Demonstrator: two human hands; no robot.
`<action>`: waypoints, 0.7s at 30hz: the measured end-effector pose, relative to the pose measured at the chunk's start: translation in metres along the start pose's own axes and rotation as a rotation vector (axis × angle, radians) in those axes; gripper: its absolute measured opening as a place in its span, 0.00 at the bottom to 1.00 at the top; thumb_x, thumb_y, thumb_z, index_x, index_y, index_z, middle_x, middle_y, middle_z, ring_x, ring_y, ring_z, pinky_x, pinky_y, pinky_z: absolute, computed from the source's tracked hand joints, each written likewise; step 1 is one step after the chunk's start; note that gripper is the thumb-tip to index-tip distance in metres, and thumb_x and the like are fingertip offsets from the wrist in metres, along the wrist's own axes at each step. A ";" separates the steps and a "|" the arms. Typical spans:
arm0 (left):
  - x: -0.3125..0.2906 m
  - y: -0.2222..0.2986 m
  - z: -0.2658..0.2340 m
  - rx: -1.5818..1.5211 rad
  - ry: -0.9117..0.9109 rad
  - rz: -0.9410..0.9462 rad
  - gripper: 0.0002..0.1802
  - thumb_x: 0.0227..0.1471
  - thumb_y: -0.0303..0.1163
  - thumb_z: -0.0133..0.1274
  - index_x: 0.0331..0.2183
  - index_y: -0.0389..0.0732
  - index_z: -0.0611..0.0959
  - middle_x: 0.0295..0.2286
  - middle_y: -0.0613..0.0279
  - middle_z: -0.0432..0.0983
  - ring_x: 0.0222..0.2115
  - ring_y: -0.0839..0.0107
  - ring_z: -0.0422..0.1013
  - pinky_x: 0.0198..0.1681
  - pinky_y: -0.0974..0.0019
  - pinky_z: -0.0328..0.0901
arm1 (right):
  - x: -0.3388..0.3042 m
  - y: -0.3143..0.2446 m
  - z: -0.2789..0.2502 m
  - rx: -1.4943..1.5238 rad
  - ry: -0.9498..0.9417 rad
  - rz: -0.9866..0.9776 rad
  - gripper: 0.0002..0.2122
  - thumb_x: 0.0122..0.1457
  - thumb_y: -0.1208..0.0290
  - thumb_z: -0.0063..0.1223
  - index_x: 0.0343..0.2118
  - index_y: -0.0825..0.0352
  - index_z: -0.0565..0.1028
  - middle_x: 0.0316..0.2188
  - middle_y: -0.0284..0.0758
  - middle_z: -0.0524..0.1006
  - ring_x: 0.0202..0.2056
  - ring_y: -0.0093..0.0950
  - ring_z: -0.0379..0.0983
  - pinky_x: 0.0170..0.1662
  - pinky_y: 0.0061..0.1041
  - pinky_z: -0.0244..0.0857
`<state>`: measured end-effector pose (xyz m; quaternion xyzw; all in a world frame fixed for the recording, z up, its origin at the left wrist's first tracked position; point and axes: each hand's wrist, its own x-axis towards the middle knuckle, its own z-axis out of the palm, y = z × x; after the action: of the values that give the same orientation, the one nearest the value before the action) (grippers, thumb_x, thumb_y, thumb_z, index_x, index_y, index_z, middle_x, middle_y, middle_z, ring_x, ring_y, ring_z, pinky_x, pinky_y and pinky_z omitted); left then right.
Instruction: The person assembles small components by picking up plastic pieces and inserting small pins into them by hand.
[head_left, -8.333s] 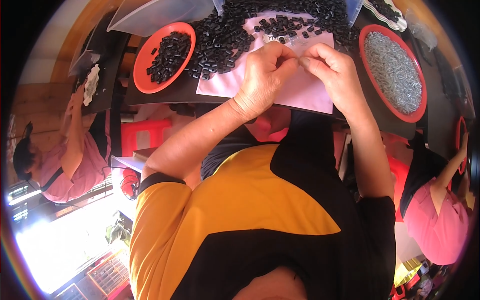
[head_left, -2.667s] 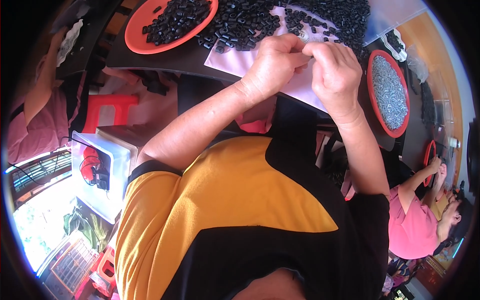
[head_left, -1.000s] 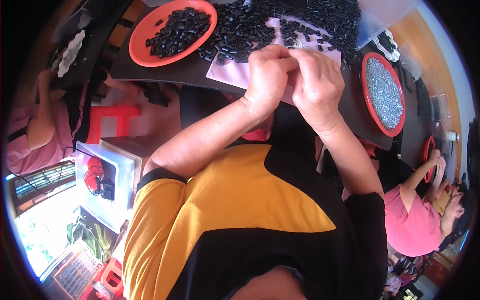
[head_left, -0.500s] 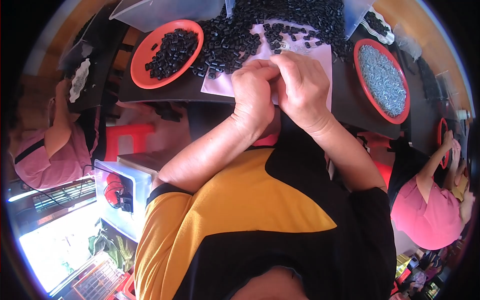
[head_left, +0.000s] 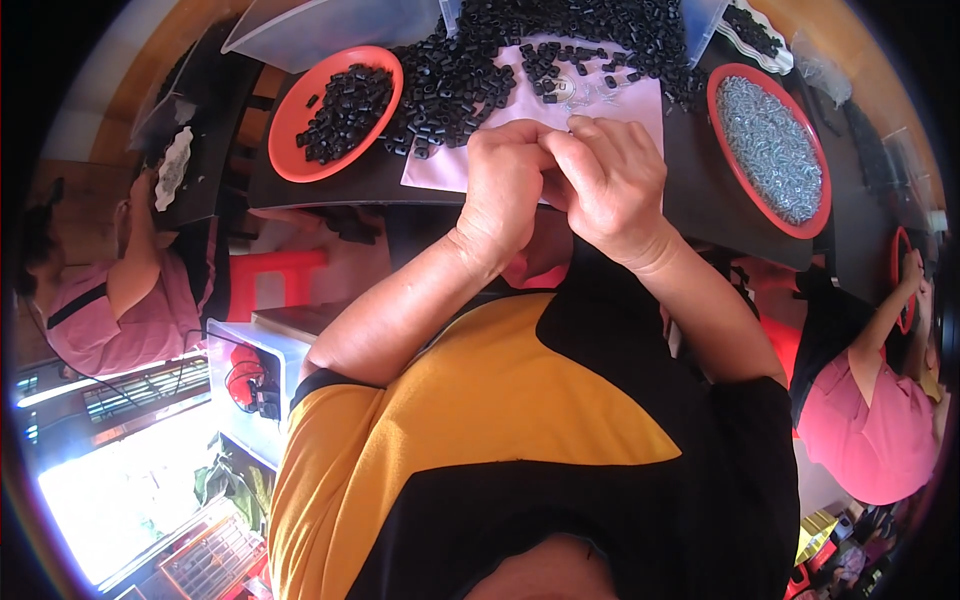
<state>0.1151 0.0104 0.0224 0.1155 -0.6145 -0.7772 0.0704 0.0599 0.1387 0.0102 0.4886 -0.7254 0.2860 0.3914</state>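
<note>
My left hand (head_left: 503, 180) and my right hand (head_left: 611, 185) meet over the front of a pink cloth (head_left: 435, 170). Fingers on both are curled and pressed together, and whatever they pinch is hidden behind the knuckles. Just beyond them lies a large heap of small black plastic pieces (head_left: 450, 95), some scattered on the cloth. A few small clear or silvery bits (head_left: 603, 97) also lie there. To the left stands a red-orange plate (head_left: 285, 140) of the same black pieces. On the right, a red bowl (head_left: 822, 215) holds many small silvery screw-like parts.
Clear plastic bins (head_left: 330, 35) flank the heap at the back of the dark table (head_left: 690, 190). A white scalloped tray (head_left: 775, 62) with black pieces stands far right. Co-workers in pink sit at left (head_left: 140, 310) and right (head_left: 870, 420). A red stool (head_left: 275, 265) is at left.
My hands stay together, with the right fingers shifting slightly and rising a little off the left. The whole view has moved slightly; the heap and containers look unchanged.
</note>
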 end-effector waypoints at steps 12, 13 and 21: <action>0.001 0.002 0.002 0.106 -0.026 -0.024 0.07 0.47 0.18 0.50 0.30 0.29 0.82 0.23 0.59 0.77 0.21 0.74 0.72 0.23 0.72 0.68 | -0.007 0.003 0.002 0.021 0.049 -0.009 0.17 0.38 0.74 0.59 0.36 0.67 0.74 0.31 0.38 0.75 0.30 0.34 0.71 0.32 0.32 0.62; 0.002 0.001 0.003 0.107 -0.027 -0.025 0.07 0.47 0.18 0.50 0.30 0.29 0.82 0.23 0.59 0.77 0.21 0.74 0.72 0.23 0.72 0.68 | -0.008 0.002 0.001 0.002 0.045 -0.012 0.16 0.39 0.74 0.59 0.35 0.67 0.74 0.31 0.38 0.76 0.30 0.34 0.71 0.32 0.32 0.62; 0.000 0.002 0.004 0.066 -0.008 -0.026 0.08 0.48 0.19 0.50 0.31 0.29 0.82 0.25 0.59 0.77 0.26 0.74 0.74 0.27 0.72 0.69 | -0.009 0.001 0.008 0.093 0.107 0.065 0.16 0.36 0.75 0.61 0.33 0.66 0.74 0.31 0.36 0.76 0.29 0.34 0.73 0.32 0.31 0.63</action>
<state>0.1137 0.0139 0.0250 0.1224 -0.6387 -0.7578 0.0539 0.0589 0.1372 -0.0014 0.4664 -0.7048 0.3579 0.3970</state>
